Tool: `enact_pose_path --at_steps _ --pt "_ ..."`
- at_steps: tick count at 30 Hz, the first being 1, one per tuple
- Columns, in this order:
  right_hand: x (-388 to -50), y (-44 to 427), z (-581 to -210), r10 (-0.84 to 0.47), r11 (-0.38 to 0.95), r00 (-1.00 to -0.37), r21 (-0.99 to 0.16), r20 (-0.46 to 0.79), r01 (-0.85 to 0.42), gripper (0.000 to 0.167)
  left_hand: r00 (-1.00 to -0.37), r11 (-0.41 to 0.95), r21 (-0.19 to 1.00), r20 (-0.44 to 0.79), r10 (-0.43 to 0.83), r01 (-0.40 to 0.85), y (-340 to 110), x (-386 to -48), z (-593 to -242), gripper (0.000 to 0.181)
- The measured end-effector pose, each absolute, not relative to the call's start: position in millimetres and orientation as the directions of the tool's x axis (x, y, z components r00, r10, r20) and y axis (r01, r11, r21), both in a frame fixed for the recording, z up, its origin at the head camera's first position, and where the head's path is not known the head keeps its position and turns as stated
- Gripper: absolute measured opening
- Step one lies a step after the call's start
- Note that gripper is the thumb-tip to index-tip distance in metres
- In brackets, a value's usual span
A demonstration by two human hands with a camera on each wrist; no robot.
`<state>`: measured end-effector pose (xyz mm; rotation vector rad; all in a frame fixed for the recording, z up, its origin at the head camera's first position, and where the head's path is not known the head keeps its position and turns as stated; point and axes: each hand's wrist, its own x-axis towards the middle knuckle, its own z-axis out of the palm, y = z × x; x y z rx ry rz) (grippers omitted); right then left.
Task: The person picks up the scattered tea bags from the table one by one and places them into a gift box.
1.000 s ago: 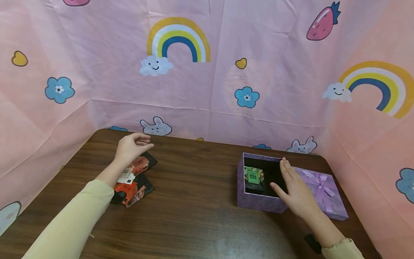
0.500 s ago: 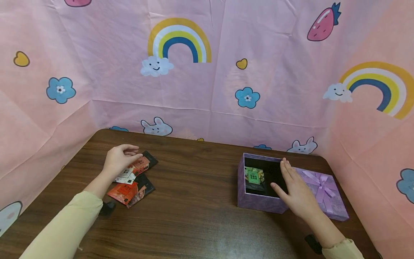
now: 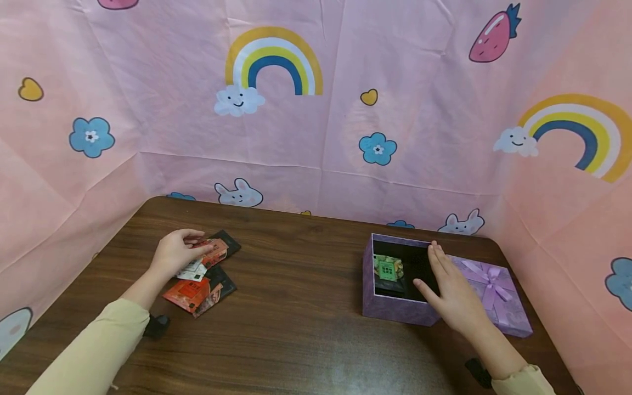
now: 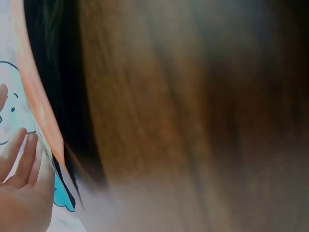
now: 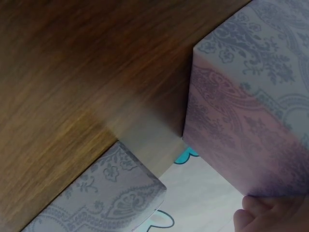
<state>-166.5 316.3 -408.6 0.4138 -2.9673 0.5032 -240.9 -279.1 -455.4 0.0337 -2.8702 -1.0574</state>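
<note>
In the head view, my left hand [image 3: 173,255] hovers low over a small pile of sachets at the table's left, thumb and fingers apart and slightly bent. Under its fingertips lies an orange-and-black sachet [image 3: 215,252]; a white-labelled sachet [image 3: 192,271] shows below the palm. Nearer me lie a red-orange sachet [image 3: 190,294] and a dark one with a picture [image 3: 213,299]. Whether the fingertips touch is unclear. My right hand [image 3: 451,291], fingers straight, rests at the right rim of an open purple box [image 3: 401,309]. Inside stands a green-and-black sachet [image 3: 387,270].
The purple lid [image 3: 513,307] with a ribbon bow lies right of the box. Black wrist straps show under both forearms. A patterned pink cloth [image 3: 296,131] hangs behind the brown wooden table [image 3: 296,329]. The left wrist view is mostly blurred tabletop.
My left hand has moved left and down towards me, from above the far end of the sachets to low over them. The right hand and the box have stayed put.
</note>
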Motion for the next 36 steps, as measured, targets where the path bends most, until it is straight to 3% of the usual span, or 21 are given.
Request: enact_pose_path --at_steps 6,19,30,36 --pt "-167 316 -409 -0.247 0.909 -0.958 -0.306 0.147 -0.282 0.089 -1.0 0.783 0.623 0.023 -0.012 0.005 -282 -243 -456 0.068" --pt "-167 318 -410 -0.248 0.908 -0.959 -0.313 0.135 -0.279 0.089 -0.992 0.873 0.473 0.057 0.11 0.124 -281 -248 -465 0.092" --pt "-167 318 -411 -0.25 0.91 -0.959 -0.306 0.134 -0.28 0.089 -0.993 0.851 0.512 0.049 0.111 0.12 -281 -251 -465 0.088" --pt "-167 318 -410 -0.246 0.913 -0.96 -0.302 0.131 -0.276 0.088 -0.994 0.821 0.559 0.055 0.099 0.113 -281 -252 -461 0.076"
